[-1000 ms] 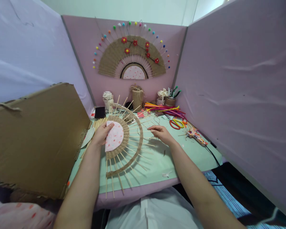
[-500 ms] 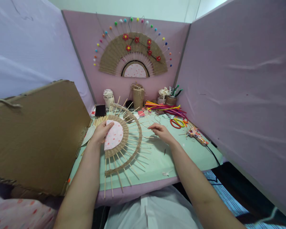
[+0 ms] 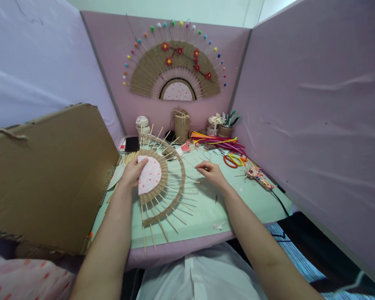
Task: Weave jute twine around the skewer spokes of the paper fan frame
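Note:
A half-made fan of thin wooden sticks and woven twine lies on the mint-green table, with a pink dotted half-circle at its hub. My left hand grips the hub's left edge, thumb on the pink piece. My right hand hovers at the fan's right side, its fingers pinched on a thin strand of twine that runs toward the stick tips.
A big cardboard sheet leans at the left. A finished fan hangs on the pink back wall. At the back stand a twine spool, a jar, a phone, pipe cleaners, scissors and a glue gun.
The fan has turned a little under my left hand, its lower sticks swinging right and up off the table's front edge. My right hand has stayed beside the stick tips.

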`<action>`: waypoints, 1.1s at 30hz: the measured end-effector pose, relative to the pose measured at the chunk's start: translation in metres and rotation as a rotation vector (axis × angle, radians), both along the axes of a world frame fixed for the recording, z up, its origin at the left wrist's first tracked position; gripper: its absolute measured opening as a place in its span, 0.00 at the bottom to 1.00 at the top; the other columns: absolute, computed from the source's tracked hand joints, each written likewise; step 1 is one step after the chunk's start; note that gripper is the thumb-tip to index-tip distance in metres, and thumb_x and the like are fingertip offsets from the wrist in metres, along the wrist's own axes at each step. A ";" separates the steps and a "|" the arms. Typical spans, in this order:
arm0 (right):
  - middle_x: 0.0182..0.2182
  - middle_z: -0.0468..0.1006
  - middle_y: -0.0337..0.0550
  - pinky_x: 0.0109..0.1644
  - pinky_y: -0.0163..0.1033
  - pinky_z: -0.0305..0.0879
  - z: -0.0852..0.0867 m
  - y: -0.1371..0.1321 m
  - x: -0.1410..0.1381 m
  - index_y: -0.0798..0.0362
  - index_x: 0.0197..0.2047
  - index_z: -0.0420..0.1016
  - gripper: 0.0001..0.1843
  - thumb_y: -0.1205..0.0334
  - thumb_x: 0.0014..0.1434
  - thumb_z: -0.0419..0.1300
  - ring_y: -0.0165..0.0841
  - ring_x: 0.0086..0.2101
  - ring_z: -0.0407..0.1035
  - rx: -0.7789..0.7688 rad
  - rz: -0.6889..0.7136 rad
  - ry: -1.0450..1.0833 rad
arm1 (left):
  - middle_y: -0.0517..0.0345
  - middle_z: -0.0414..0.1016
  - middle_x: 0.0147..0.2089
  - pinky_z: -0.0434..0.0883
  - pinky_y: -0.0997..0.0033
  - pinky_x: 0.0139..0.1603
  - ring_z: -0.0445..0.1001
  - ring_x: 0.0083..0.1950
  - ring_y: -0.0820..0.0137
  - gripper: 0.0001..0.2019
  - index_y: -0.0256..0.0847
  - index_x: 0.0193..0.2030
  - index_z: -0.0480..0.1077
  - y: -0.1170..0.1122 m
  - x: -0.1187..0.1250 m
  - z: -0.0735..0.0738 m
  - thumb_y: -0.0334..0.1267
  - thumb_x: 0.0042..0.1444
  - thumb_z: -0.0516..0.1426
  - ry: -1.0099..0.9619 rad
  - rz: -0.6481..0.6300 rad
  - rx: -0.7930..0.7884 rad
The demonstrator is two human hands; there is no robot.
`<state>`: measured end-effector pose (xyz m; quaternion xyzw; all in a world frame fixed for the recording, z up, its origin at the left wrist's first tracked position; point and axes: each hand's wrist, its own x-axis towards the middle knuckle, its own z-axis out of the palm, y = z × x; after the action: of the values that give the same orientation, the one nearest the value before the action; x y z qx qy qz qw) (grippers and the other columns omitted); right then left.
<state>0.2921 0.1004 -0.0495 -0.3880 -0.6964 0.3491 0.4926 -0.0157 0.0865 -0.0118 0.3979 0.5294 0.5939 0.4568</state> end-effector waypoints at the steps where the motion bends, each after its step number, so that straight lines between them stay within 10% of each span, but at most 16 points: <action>1: 0.34 0.76 0.44 0.39 0.38 0.61 -0.001 0.001 0.000 0.54 0.32 0.78 0.09 0.57 0.52 0.61 0.33 0.35 0.68 -0.027 0.003 0.009 | 0.61 0.74 0.25 0.70 0.74 0.27 0.72 0.25 0.71 0.17 0.36 0.35 0.69 0.000 -0.001 0.000 0.40 0.37 0.65 -0.014 0.009 0.010; 10: 0.19 0.63 0.32 0.23 0.32 0.45 -0.006 0.007 0.007 0.53 0.35 0.77 0.15 0.54 0.45 0.66 0.22 0.19 0.52 -0.357 0.182 0.336 | 0.60 0.76 0.25 0.72 0.75 0.28 0.74 0.24 0.72 0.13 0.36 0.35 0.70 0.002 0.005 -0.003 0.36 0.43 0.64 -0.155 -0.042 0.054; 16: 0.22 0.66 0.34 0.24 0.31 0.48 -0.004 -0.001 0.005 0.55 0.32 0.77 0.16 0.52 0.44 0.68 0.22 0.21 0.53 -0.471 0.364 0.170 | 0.58 0.76 0.26 0.72 0.75 0.26 0.73 0.23 0.73 0.11 0.35 0.35 0.70 0.002 0.020 -0.009 0.35 0.44 0.64 -0.203 -0.088 0.057; 33: 0.18 0.63 0.31 0.22 0.32 0.41 -0.001 0.002 0.000 0.55 0.37 0.77 0.17 0.56 0.44 0.67 0.21 0.18 0.50 -0.472 0.235 0.307 | 0.59 0.75 0.27 0.73 0.74 0.30 0.74 0.26 0.74 0.10 0.35 0.34 0.70 0.004 0.032 -0.013 0.32 0.45 0.63 -0.320 0.050 0.081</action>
<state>0.2926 0.1020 -0.0506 -0.3511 -0.5535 0.6105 0.4445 0.0162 0.0910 -0.0245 0.3031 0.4352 0.6816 0.5042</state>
